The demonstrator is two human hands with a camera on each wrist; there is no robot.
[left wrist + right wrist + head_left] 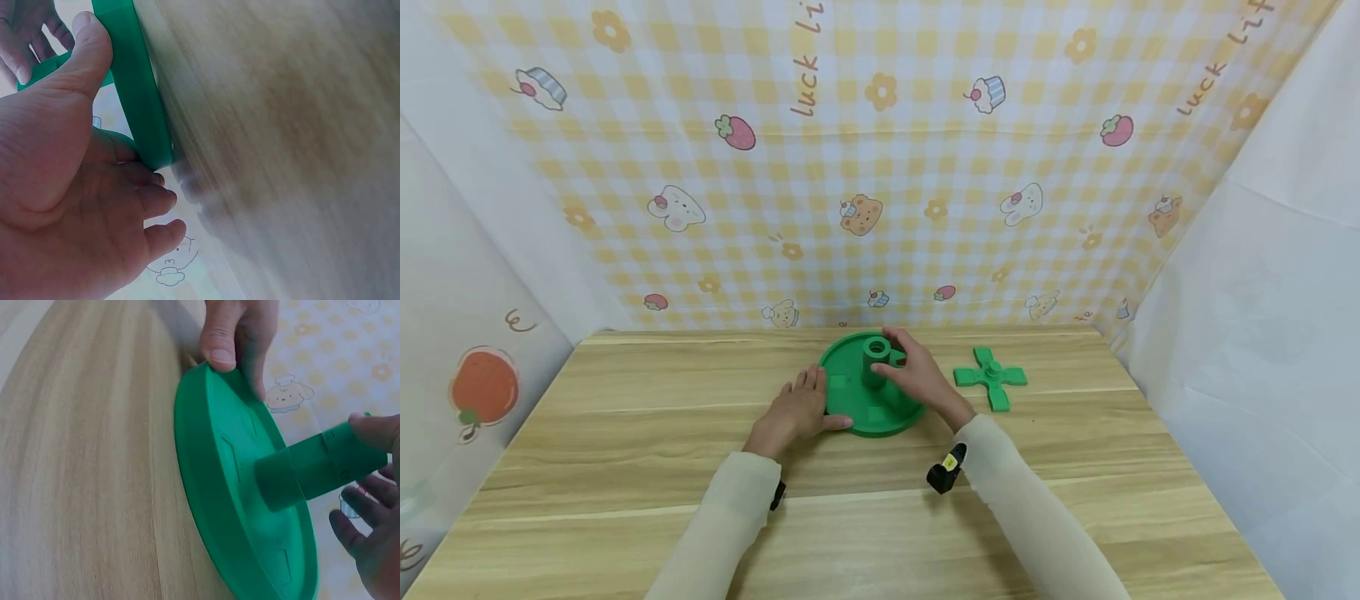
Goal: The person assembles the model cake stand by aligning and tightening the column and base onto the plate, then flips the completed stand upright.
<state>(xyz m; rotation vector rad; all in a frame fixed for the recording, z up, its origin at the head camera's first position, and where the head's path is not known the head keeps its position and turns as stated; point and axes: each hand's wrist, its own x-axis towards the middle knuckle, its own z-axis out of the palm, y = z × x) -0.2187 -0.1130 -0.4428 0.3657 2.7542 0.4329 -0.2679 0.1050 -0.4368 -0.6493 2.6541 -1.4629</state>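
A green round base (850, 350) with a raised rim lies on the table, and a hollow green post (876, 367) stands upright near its middle. In the right wrist view, a seam rings the post (306, 472). My right hand (921, 375) holds the post near its top, thumb on the near side; some other fingers are spread behind. My left hand (797, 410) holds the left edge of the base, with its thumb on the near rim and its fingers along the left side. The left wrist view shows that thumb against the green rim (140, 87).
A green cross-shaped piece (991, 377) with a short central peg lies on the wooden table (647, 467), right of the base. Behind the table hangs a checked cloth (910, 167), and white sheets hang at both sides.
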